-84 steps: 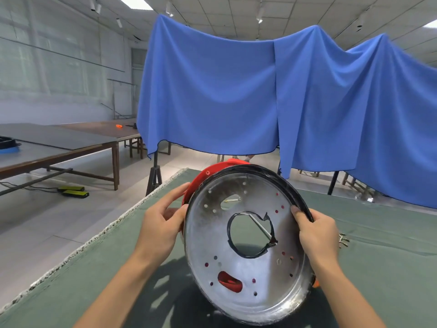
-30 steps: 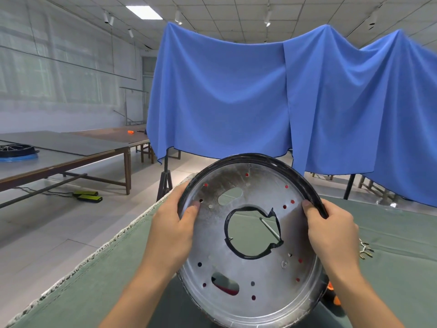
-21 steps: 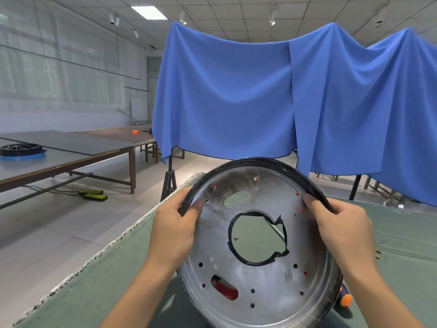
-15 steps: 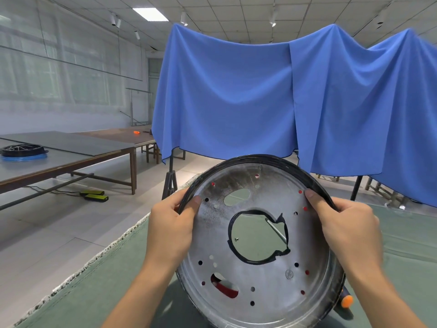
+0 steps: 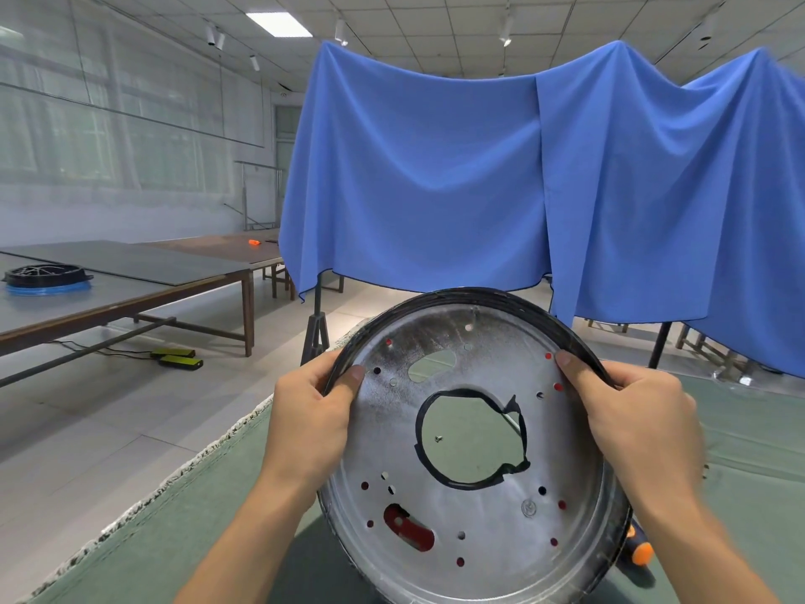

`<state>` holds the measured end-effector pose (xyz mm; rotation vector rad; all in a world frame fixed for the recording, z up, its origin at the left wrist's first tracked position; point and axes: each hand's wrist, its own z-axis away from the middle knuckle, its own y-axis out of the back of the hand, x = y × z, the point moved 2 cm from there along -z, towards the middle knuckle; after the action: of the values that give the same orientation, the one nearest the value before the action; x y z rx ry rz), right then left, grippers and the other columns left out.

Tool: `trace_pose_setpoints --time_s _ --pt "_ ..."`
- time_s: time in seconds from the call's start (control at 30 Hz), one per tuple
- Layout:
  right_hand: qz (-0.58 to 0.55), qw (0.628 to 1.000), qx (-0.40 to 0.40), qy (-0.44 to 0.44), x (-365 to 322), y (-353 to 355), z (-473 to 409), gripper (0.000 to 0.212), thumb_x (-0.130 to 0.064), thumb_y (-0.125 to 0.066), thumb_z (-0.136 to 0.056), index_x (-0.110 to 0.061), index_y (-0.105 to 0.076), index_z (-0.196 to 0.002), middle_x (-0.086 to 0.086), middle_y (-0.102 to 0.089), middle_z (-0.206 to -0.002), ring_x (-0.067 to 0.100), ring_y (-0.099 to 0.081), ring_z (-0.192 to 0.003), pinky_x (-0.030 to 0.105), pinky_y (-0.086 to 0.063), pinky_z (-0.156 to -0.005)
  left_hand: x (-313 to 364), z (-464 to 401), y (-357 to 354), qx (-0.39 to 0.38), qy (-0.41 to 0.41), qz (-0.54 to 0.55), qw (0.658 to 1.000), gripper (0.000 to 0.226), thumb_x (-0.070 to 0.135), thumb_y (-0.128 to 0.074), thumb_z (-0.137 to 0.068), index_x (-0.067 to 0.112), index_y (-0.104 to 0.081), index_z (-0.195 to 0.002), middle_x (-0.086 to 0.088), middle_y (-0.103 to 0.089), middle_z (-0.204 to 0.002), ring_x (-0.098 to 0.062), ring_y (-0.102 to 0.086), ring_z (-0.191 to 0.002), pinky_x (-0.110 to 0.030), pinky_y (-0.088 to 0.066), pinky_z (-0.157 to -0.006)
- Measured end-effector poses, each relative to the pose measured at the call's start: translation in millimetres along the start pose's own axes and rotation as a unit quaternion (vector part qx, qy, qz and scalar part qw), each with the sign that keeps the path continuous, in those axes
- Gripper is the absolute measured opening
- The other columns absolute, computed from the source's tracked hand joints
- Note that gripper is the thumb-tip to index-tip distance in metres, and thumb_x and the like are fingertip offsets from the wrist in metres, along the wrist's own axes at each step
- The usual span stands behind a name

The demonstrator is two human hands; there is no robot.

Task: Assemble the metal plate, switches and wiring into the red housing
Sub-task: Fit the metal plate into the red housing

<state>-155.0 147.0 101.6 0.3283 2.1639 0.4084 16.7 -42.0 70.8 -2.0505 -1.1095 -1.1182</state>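
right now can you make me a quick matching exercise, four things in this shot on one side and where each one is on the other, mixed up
Things:
1. metal plate
2. blue cloth
3. black round frame
4. orange-tipped tool

Places:
a. on the far table at the left
b. on the green mat by the plate's lower right rim
c. held at its rim by the left hand and the right hand
d. draped across stands behind the bench

Pairs: 1-c, 2-d, 3-a, 4-b

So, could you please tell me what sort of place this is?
Probably a workshop or assembly hall: long work tables, a green felt-covered bench, blue cloth draped on stands, and both hands holding a perforated metal plate.
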Motion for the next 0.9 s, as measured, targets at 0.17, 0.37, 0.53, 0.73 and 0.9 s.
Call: trace_pose_setpoints --time_s 0.17,0.37,0.53,0.73,0.9 --pt "0.002 1.0 -0.003 -0.001 1.2 0.1 -0.1 0.048 -0.059 -0.06 -0.082 -0.015 -0.068 -0.064 -0.007 -0.045 -0.037 0.024 -0.044 -0.05 0.031 -0.036 -0.048 -0.5 0.3 0.4 0.002 0.002 0.012 1.0 0.034 0.006 -0.057 -0.092 0.035 -0.073 -0.084 0.012 -0.075 -0.084 -0.001 -0.068 -0.077 -0.01 -0.049 -0.062" --pt "0.007 1.0 -0.003 -0.01 3.4 -0.1 -1.3 0.05 -0.058 -0.061 -0.082 -0.011 -0.068 -0.067 -0.001 -0.04 -0.036 0.025 -0.042 -0.049 0.031 -0.034 -0.048 -0.4 1.6 0.3 0.007 -0.001 -0.006 1.0 0.042 0.007 -0.059 -0.091 0.043 -0.073 -0.074 0.012 -0.074 -0.081 -0.004 -0.068 -0.075 -0.016 -0.055 -0.066" --pt "0.001 1.0 -0.003 0.0 6.5 -1.2 -4.1 0.05 -0.058 -0.062 -0.081 -0.008 -0.069 -0.074 0.005 -0.044 -0.041 0.026 -0.042 -0.05 0.031 -0.035 -0.048 -0.3 2.8 -0.2 0.009 -0.003 -0.007 1.0 0.033 0.008 -0.059 -0.091 0.037 -0.072 -0.083 0.014 -0.074 -0.082 -0.002 -0.068 -0.076 -0.012 -0.052 -0.064" --pt "-0.01 0.999 -0.034 -0.001 4.4 -2.1 -5.1 0.026 -0.037 -0.061 -0.084 -0.019 -0.07 -0.067 0.001 -0.056 -0.049 0.026 -0.054 -0.06 0.03 -0.042 -0.054 -4.6 2.1 2.5 0.021 0.0 0.0 1.0 0.032 0.007 -0.059 -0.091 0.037 -0.07 -0.096 0.023 -0.072 -0.088 0.005 -0.067 -0.084 -0.007 -0.051 -0.068" --pt "-0.001 1.0 -0.03 0.008 2.5 1.3 -5.4 0.039 -0.044 -0.064 -0.085 -0.013 -0.068 -0.061 0.002 -0.049 -0.042 0.025 -0.047 -0.052 0.028 -0.035 -0.049 -6.6 2.2 3.3 0.023 0.002 0.014 1.0 0.035 0.003 -0.059 -0.09 0.037 -0.069 -0.088 0.022 -0.073 -0.085 0.006 -0.067 -0.079 -0.006 -0.048 -0.063"
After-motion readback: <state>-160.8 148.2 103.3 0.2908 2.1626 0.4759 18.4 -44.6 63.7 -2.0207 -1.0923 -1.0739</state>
